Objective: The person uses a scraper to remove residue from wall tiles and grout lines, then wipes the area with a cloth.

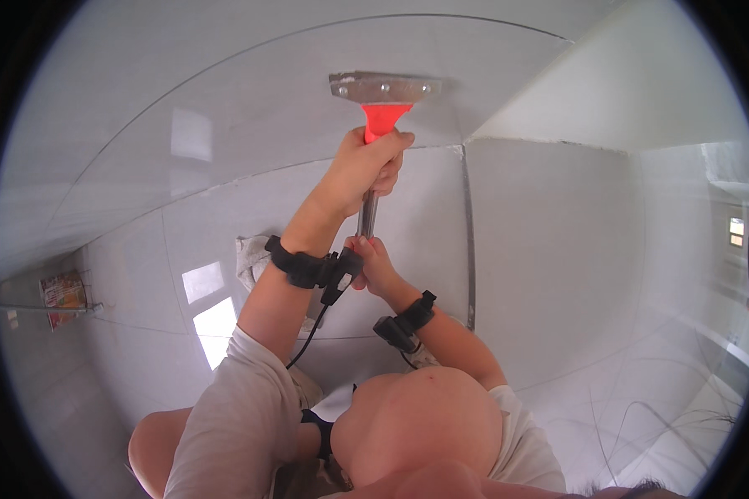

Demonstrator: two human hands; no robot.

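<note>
Both my hands hold one long-handled scraper, which has a wide metal head (384, 87), a red neck (386, 118) and a metal tube handle (367, 215). My left hand (374, 162) is wrapped around the upper handle, just below the red neck. Lower down, my right hand (371, 265) grips the handle's end, partly hidden by the strap device on my left wrist. The scraper's head lies over a glossy grey tile (274, 118); whether its blade touches the tile I cannot tell. Pale residue shows on the blade's left part.
Black strapped devices (315, 271) with cables sit on both wrists. Below the scraper, a dark joint (470, 237) runs between grey tiles. A stained pale fabric item (253, 256) lies partly behind my left forearm. Far left are a printed packet (65, 299) and a thin rod (44, 307).
</note>
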